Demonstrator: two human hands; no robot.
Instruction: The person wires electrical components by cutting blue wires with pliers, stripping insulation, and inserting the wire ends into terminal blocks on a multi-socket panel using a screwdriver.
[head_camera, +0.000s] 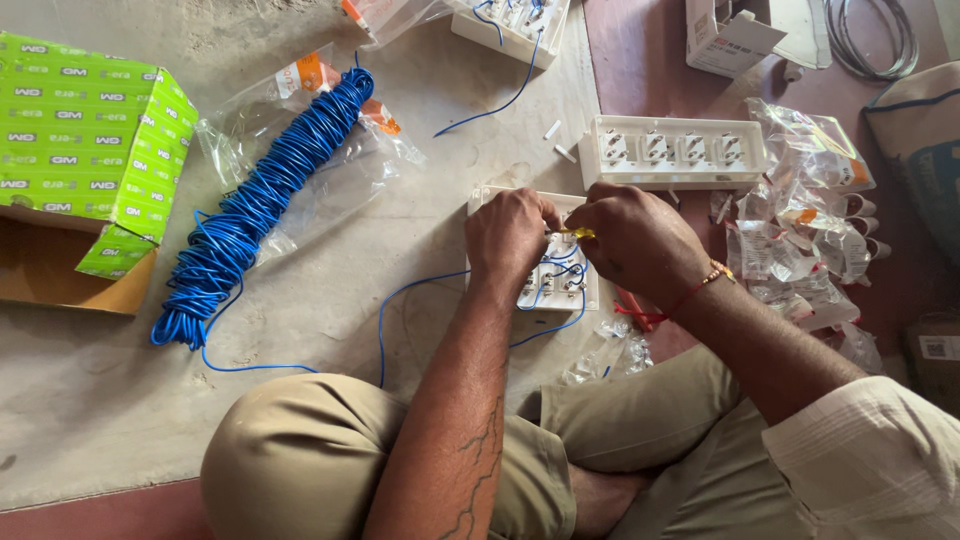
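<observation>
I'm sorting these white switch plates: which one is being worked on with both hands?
The nearest plate, under the left hand and right hand, with blue wires across it. The four-socket plate and the top plate lie untouched.

The switch plate (560, 275) is lying on the floor (330, 300) before my crossed legs, under both my hands. The wire coil (255, 205) is lying left of it, the box (85, 150) farther left, another plate (672, 150) behind, packets (800, 240) right.
</observation>
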